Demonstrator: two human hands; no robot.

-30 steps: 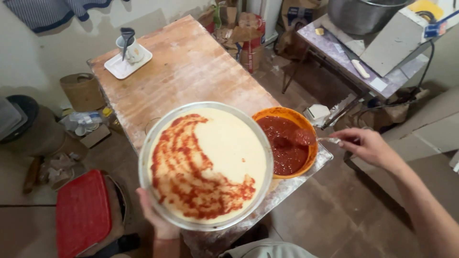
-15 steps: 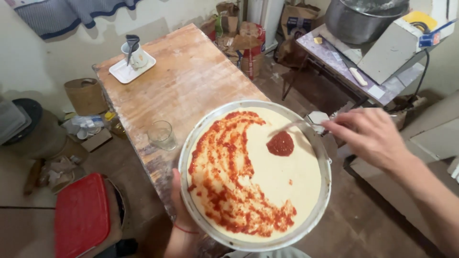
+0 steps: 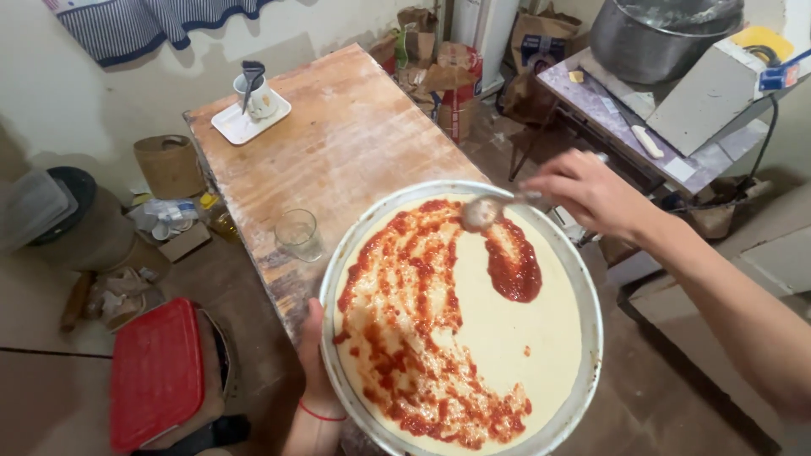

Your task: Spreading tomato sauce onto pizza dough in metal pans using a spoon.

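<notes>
The left hand [image 3: 317,371] is gripping the round metal pan [image 3: 591,338] of pale dough [image 3: 507,338]. The right hand [image 3: 591,192] is pinching a metal spoon [image 3: 481,213], its bowl touching red sauce [image 3: 515,266].

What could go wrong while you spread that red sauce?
The round pan is held up by just the left hand, so it could tip. The thick sauce blob sits near the rim and might run over. The spoon in the right hand could tear the dough.

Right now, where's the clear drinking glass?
In the head view, the clear drinking glass stands near the front edge of the worn wooden table, just left of the round metal pizza pan.
</notes>
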